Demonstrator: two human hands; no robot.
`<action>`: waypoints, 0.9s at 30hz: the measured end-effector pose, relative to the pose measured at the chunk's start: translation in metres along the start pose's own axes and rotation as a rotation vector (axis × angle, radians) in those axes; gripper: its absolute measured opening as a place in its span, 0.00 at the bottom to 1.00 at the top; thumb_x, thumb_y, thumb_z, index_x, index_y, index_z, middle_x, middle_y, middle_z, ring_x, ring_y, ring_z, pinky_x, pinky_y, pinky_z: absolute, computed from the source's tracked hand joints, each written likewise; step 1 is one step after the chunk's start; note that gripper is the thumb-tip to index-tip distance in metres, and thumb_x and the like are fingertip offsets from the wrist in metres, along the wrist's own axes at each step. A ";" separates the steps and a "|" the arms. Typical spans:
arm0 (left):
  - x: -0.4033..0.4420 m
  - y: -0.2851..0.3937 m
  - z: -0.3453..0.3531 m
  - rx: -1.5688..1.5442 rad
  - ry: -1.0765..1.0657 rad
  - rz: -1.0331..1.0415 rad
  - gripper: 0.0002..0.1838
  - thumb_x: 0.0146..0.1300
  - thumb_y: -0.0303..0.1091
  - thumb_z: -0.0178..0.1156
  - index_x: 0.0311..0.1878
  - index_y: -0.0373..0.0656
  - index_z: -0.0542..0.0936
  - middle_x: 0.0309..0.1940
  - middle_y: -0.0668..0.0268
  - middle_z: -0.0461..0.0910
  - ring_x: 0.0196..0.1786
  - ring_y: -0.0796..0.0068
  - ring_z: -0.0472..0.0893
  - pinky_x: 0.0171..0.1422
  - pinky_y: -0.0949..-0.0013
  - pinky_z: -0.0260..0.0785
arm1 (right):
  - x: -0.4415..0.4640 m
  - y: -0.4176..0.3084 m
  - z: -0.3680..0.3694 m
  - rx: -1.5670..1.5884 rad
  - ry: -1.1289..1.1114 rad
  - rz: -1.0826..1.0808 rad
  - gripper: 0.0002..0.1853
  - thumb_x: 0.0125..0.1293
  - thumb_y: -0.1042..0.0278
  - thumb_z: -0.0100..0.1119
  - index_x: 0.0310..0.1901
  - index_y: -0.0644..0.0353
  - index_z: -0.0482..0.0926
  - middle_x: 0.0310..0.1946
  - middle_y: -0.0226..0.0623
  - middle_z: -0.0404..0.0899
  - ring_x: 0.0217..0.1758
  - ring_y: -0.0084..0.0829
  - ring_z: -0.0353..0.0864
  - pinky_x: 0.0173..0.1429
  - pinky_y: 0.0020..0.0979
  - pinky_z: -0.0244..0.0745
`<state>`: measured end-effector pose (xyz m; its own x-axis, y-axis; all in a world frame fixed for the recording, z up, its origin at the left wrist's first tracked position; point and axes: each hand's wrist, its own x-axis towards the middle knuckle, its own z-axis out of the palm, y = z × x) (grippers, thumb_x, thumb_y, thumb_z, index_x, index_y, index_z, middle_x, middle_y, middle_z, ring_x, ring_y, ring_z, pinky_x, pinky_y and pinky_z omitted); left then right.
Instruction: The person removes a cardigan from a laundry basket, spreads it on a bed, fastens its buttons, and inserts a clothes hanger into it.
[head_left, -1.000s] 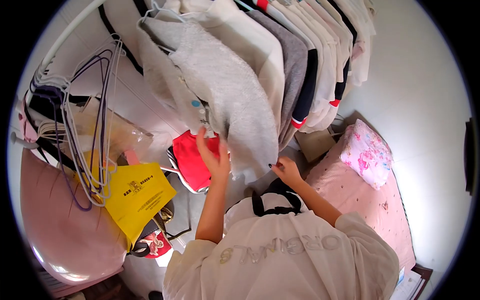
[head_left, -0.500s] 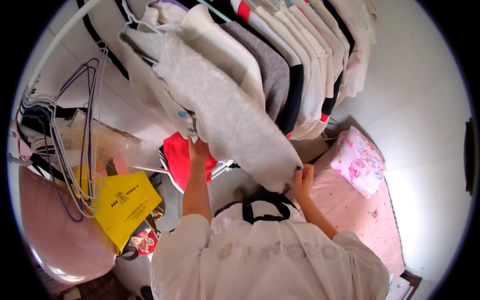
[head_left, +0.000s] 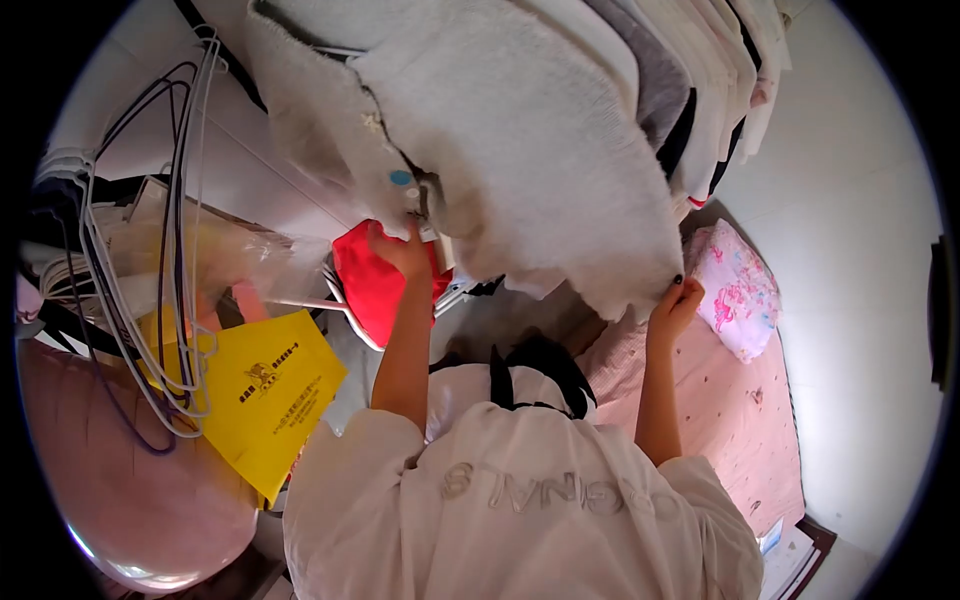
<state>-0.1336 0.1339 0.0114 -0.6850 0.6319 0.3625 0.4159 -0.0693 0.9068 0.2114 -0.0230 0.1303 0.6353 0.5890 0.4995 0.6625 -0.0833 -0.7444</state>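
A light grey fuzzy cardigan (head_left: 540, 150) hangs from the rail with its front partly open and its lower part spread toward me. A round blue patch shows on its front. My left hand (head_left: 405, 255) is at the lower front edge, fingertips closed on the cloth beside a small pale tag. With its fingers curled, my right hand (head_left: 680, 305) pinches the far lower corner and holds it out to the right. Behind my left hand, a red cloth (head_left: 360, 280) lies over a white frame.
More clothes (head_left: 720, 80) hang close together at the upper right. Bare hangers (head_left: 180, 250) dangle at left above a yellow bag (head_left: 270, 390) and a large shiny pink object (head_left: 130, 480). On the right are a pink bed (head_left: 740, 430) and a floral pillow (head_left: 740, 285).
My right hand has moved right and up, stretching the cardigan wider. My left hand has shifted slightly up and right along the front edge. The view has moved closer to the cardigan.
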 end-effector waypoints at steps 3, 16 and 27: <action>0.017 0.064 -0.016 0.116 -0.098 0.454 0.35 0.43 0.32 0.63 0.53 0.31 0.59 0.47 0.49 0.64 0.54 0.54 0.61 0.58 0.59 0.54 | 0.001 -0.010 0.004 0.004 0.055 0.008 0.10 0.62 0.71 0.43 0.43 0.66 0.64 0.35 0.44 0.71 0.37 0.33 0.71 0.43 0.29 0.66; 0.012 0.053 -0.038 -0.316 -0.456 0.257 0.18 0.56 0.28 0.49 0.51 0.36 0.67 0.43 0.52 0.72 0.40 0.58 0.75 0.41 0.67 0.67 | -0.070 -0.133 0.006 0.312 -0.031 -0.407 0.18 0.49 0.78 0.52 0.45 0.65 0.67 0.38 0.45 0.70 0.42 0.40 0.71 0.45 0.34 0.68; -0.015 0.073 -0.081 -0.442 -0.583 0.192 0.14 0.57 0.28 0.50 0.47 0.35 0.70 0.36 0.60 0.74 0.36 0.70 0.73 0.36 0.72 0.65 | -0.104 -0.198 0.115 0.078 -0.769 -0.154 0.13 0.54 0.69 0.49 0.43 0.58 0.72 0.35 0.42 0.75 0.36 0.42 0.75 0.38 0.36 0.71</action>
<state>-0.1415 0.0572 0.0895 -0.1466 0.8751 0.4612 0.1336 -0.4445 0.8858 -0.0316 0.0247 0.1743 0.0672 0.9824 0.1741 0.6731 0.0842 -0.7348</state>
